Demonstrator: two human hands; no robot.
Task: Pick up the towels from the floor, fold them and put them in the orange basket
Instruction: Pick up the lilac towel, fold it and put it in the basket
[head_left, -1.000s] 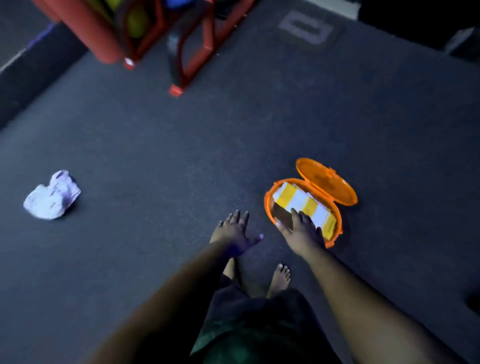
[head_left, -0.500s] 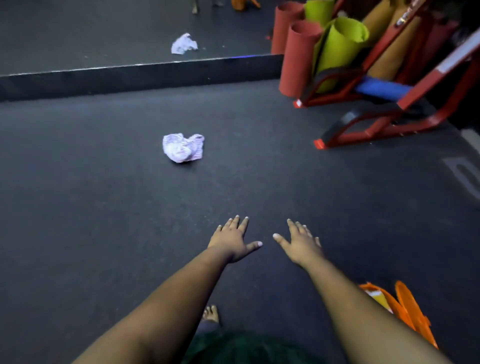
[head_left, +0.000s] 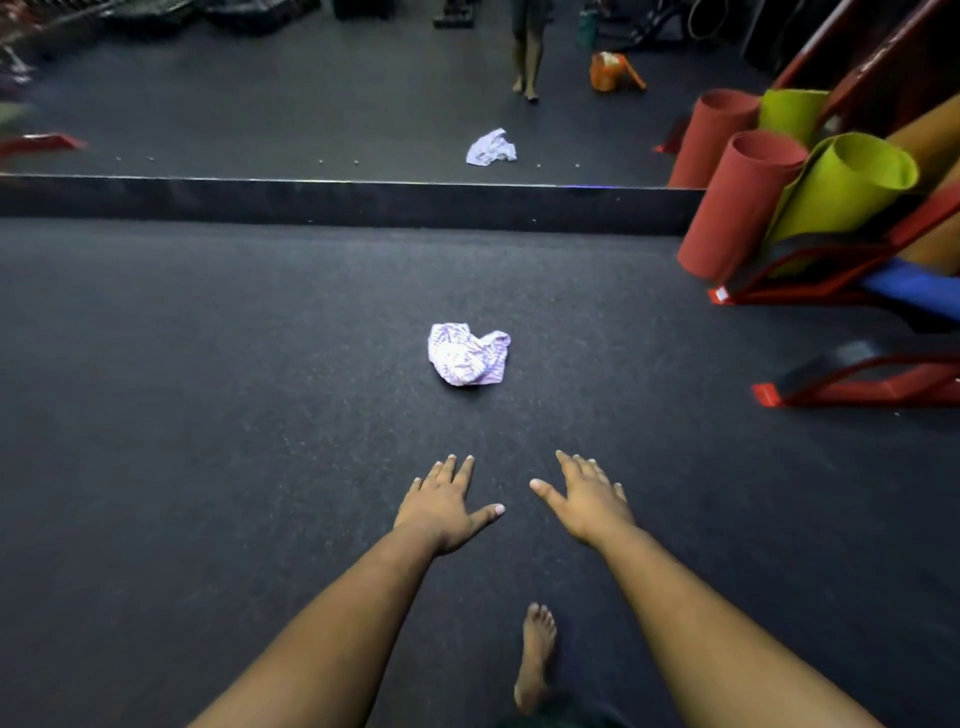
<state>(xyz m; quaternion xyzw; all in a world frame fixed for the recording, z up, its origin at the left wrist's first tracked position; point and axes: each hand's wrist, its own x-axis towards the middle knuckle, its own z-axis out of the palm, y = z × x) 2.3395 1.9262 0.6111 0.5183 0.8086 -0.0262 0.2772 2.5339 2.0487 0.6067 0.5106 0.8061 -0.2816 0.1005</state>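
1. Left hand (head_left: 447, 506): fingers spread, grasping nothing.
2. Crumpled lilac-and-white checked cloth towel (head_left: 467, 355): on dark floor (head_left: 208, 415) ahead of both hands. Likely light, limp; pinch a raised fold.
3. Right hand (head_left: 587, 499): fingers extended, empty.

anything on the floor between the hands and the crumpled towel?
Nothing: in the head view, only bare dark floor lies between the left hand, the right hand and the crumpled purple-and-white towel. Both hands are open and hold nothing.
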